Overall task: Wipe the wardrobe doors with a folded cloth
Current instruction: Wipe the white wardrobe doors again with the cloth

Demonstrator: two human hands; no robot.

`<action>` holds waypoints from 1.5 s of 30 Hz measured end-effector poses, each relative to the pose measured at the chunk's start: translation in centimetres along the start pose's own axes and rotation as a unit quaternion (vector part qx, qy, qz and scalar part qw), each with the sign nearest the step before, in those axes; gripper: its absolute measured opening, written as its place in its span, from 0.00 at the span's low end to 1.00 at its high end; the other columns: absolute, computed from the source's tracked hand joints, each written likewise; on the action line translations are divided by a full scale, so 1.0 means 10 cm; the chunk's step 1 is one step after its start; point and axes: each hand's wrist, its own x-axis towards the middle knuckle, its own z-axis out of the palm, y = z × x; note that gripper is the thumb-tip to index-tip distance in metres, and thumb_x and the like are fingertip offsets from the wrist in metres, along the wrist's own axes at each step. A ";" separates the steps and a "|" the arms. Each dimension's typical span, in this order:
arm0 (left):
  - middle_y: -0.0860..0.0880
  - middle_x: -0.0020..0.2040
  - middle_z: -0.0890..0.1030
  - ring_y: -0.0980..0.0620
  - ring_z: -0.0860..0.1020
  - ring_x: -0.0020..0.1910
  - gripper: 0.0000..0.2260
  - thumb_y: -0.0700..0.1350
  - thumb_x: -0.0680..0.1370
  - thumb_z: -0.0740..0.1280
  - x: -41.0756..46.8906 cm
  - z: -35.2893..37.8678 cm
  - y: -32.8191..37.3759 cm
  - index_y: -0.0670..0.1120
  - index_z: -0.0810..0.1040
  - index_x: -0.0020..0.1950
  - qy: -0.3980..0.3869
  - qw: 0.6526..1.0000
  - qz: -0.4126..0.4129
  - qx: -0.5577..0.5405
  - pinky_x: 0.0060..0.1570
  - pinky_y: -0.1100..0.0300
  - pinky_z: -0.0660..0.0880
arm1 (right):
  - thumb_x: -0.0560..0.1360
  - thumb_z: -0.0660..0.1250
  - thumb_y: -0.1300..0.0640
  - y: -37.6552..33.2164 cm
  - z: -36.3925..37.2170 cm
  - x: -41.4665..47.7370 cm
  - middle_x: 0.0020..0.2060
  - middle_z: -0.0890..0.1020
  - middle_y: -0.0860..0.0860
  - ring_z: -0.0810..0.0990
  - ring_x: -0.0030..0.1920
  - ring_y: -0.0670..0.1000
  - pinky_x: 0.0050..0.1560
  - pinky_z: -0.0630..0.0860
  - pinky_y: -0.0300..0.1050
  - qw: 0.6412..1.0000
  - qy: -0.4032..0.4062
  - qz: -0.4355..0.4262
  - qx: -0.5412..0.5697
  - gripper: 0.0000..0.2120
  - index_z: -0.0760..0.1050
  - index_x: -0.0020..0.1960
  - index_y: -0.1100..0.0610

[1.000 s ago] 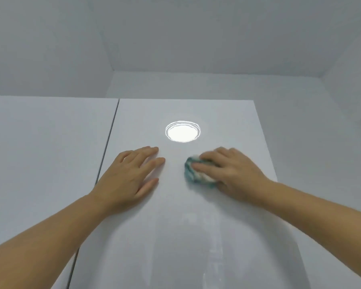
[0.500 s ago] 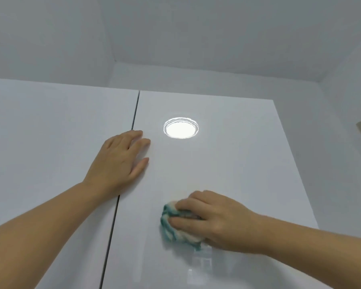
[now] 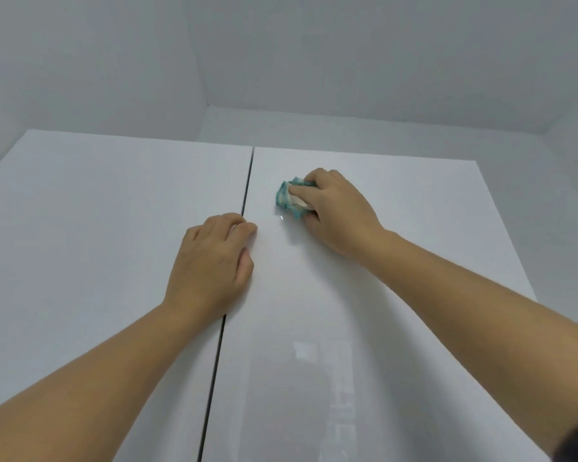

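Two glossy white wardrobe doors fill the view, the left door point(image 3: 97, 245) and the right door point(image 3: 397, 278), split by a thin dark gap point(image 3: 219, 345). My right hand point(image 3: 337, 211) grips a bunched teal-and-white cloth point(image 3: 289, 200) and presses it against the upper part of the right door, close to the gap. My left hand point(image 3: 214, 261) rests on the doors across the gap, just below and left of the cloth, its fingers bent at the tips and holding nothing.
Plain white wall point(image 3: 80, 61) and ceiling point(image 3: 381, 55) rise above the wardrobe's top edge. A white side wall point(image 3: 568, 228) runs along the right door's outer edge. Faint reflections show low on the right door.
My right hand has carried the cloth up the right door from the lower area. My left hand has stayed at the gap. The view has tilted, and the lamp's reflection is gone.
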 end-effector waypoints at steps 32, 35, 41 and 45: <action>0.47 0.58 0.77 0.48 0.73 0.58 0.21 0.44 0.72 0.54 -0.03 0.04 -0.04 0.46 0.78 0.61 -0.004 0.999 -0.030 0.011 0.56 0.53 0.64 | 0.77 0.58 0.61 -0.15 0.26 0.42 0.63 0.65 0.56 0.68 0.57 0.58 0.43 0.71 0.48 0.973 0.030 0.221 -0.063 0.20 0.67 0.69 0.56; 0.47 0.57 0.77 0.49 0.73 0.58 0.21 0.44 0.72 0.54 -0.03 0.04 -0.06 0.47 0.79 0.61 0.003 0.999 -0.032 0.010 0.56 0.54 0.64 | 0.76 0.63 0.56 0.02 0.19 0.31 0.61 0.67 0.54 0.69 0.56 0.58 0.41 0.67 0.46 0.981 0.015 0.170 -0.091 0.19 0.69 0.67 0.52; 0.47 0.58 0.77 0.48 0.74 0.59 0.21 0.44 0.73 0.54 -0.04 0.05 -0.05 0.47 0.79 0.61 0.003 0.999 -0.032 0.014 0.56 0.54 0.64 | 0.78 0.59 0.59 1.00 -0.34 -0.44 0.63 0.66 0.59 0.67 0.60 0.63 0.51 0.71 0.55 0.909 0.057 0.394 -0.122 0.16 0.71 0.65 0.58; 0.46 0.58 0.77 0.48 0.73 0.59 0.21 0.45 0.73 0.53 -0.04 0.05 -0.03 0.46 0.78 0.61 0.002 0.999 -0.032 0.017 0.56 0.54 0.63 | 0.78 0.59 0.60 1.15 -0.49 -0.65 0.63 0.64 0.62 0.67 0.59 0.64 0.52 0.70 0.54 0.854 0.069 0.506 -0.097 0.15 0.70 0.63 0.62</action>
